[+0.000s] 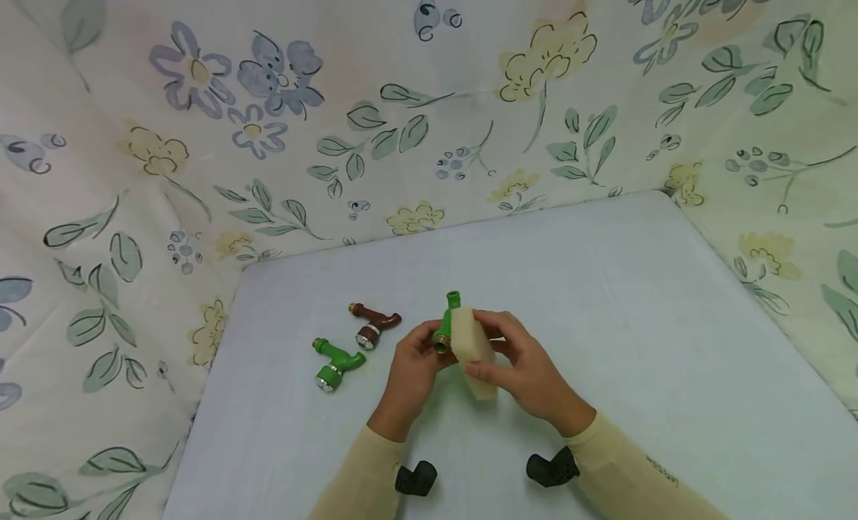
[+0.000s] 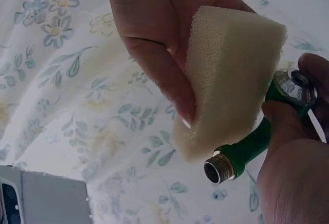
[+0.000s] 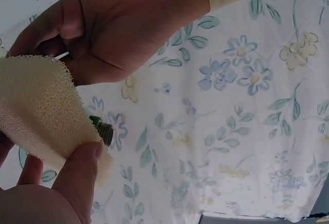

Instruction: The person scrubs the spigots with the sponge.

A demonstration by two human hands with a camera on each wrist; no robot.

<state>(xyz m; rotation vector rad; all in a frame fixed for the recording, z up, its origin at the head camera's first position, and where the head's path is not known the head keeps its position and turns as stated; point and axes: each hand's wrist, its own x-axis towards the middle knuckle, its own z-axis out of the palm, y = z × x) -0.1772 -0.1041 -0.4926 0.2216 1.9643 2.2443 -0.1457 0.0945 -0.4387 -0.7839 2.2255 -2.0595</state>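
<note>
Over the middle of the table, my left hand [image 1: 413, 367] grips a green tap [image 1: 447, 322]. Its threaded brass end [image 2: 218, 168] shows clearly in the left wrist view, beside a silver-capped knob [image 2: 293, 87]. A cream block sponge [image 1: 472, 341] is pinched by my right hand [image 1: 526, 363], with the thumb on one side and fingers on the other. The sponge lies against the tap's side. In the right wrist view, the sponge [image 3: 41, 111] hides most of the tap, leaving only the threaded end [image 3: 104, 131] visible.
Left of my hands, a second green tap [image 1: 337, 362] and a brown tap [image 1: 377, 322] lie on the white-covered table [image 1: 637, 319]. Floral cloth [image 1: 456, 125] hangs behind and at the sides. A black device sits on each wrist.
</note>
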